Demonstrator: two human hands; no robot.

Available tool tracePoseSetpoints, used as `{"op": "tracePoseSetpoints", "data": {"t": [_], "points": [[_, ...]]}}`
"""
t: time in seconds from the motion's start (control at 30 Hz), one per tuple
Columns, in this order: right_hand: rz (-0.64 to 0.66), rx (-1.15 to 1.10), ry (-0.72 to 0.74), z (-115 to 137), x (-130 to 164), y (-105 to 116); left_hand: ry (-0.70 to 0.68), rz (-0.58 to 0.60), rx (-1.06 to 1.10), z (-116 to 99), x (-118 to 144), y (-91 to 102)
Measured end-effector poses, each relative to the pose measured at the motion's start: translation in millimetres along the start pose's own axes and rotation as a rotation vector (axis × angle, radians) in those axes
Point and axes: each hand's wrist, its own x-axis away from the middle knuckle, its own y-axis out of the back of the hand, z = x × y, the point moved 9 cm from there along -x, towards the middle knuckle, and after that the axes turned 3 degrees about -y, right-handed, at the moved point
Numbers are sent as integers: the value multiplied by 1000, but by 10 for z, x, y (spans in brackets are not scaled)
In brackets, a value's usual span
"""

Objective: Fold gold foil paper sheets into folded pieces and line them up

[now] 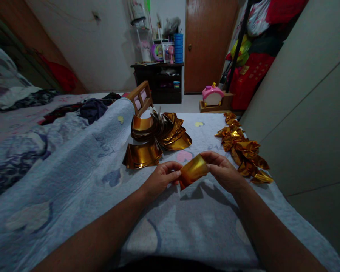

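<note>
Gold foil sheet sits curled between both hands, just above the quilted bed cover, near the middle of the view. The left hand pinches its lower-left end between thumb and fingertips; the right hand closes on its upper-right end from the other side. Both grips are clenched on the same piece, one at each end.

The sheet's long axis runs from about 8 o'clock at the left grip to about 2 o'clock at the right grip, so it tilts slightly up toward the right. Its curved, shiny face turns toward the camera, and a darker orange edge shows at the lower left, beside the left thumb. Neither hand is clearly nearer to the sheet, since both touch it.

Outward from the grips, a flat stack of gold sheets lies at 11 o'clock, near the left hand. Beyond it, at 12 o'clock, a fanned heap of curled gold sheets rests against a small wooden frame. At 2 o'clock from the right hand, a row of folded gold pieces runs along the bed's right edge, close to that hand and well apart from the left.
</note>
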Motion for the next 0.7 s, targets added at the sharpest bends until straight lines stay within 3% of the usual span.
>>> {"op": "tracePoseSetpoints", "data": {"t": [0.3, 0.53, 0.7], "points": [[-2, 57, 39, 87, 33, -49, -31, 92, -100, -11, 10, -78], [28, 71, 166, 215, 41, -77, 12, 51, -36, 22, -7, -57], [-2, 50, 182, 242, 41, -29, 32, 118, -43, 62, 2, -102]]}}
